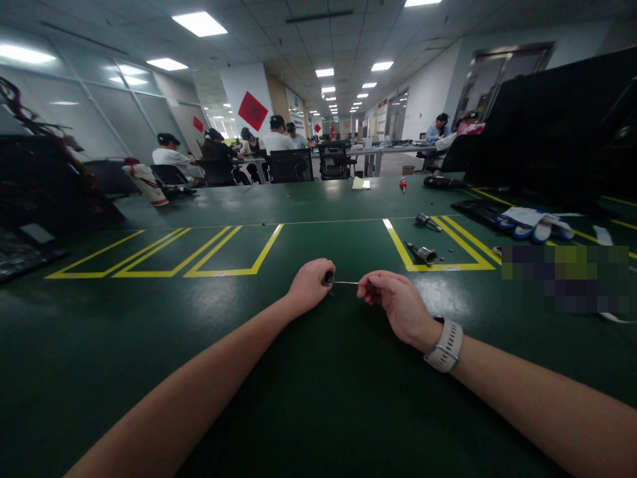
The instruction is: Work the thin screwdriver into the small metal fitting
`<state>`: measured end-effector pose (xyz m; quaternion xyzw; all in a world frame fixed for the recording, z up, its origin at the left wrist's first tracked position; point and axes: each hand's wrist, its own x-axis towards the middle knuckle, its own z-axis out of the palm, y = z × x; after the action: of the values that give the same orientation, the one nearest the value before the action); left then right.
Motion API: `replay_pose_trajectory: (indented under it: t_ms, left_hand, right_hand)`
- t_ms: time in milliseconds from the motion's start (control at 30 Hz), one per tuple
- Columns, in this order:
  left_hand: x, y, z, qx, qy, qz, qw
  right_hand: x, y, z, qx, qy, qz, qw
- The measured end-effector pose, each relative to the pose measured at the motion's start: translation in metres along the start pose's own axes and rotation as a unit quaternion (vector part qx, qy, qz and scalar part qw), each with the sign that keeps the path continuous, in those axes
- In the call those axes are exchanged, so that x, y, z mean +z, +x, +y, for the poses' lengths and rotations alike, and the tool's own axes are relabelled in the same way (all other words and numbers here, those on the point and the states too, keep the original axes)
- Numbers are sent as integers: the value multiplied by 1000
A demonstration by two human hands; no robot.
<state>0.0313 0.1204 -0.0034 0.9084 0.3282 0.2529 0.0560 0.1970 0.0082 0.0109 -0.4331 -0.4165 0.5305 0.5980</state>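
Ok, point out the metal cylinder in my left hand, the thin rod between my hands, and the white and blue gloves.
Metal cylinder (328, 278): head view, on its round open end.
Thin rod (345, 283): head view, mid-length.
White and blue gloves (528, 217): head view, on white fabric.

Single head-worn view, facing forward and down, close over the green table (318, 372); room beyond
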Motion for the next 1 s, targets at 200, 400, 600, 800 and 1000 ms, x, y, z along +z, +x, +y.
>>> replay_pose_trajectory:
  t_ms: [200,400,600,800,1000]
  left_hand:
    - [-1,0,0,-67,-8,23,997]
    - [0,-1,-3,-61,-9,35,997]
    - [3,0,-5,-59,-36,43,997]
    - [4,1,-3,-14,-64,42,997]
    - [4,1,-5,-6,-90,42,995]
  right_hand:
    - [-2,2,2,18,-58,29,998]
    - [-3,5,3,-2,-56,49,997]
    - [-2,1,1,-75,-68,5,995]
    - [8,-6,-7,-145,-250,-89,953]
    - [10,-7,-7,-139,-280,-79,947]
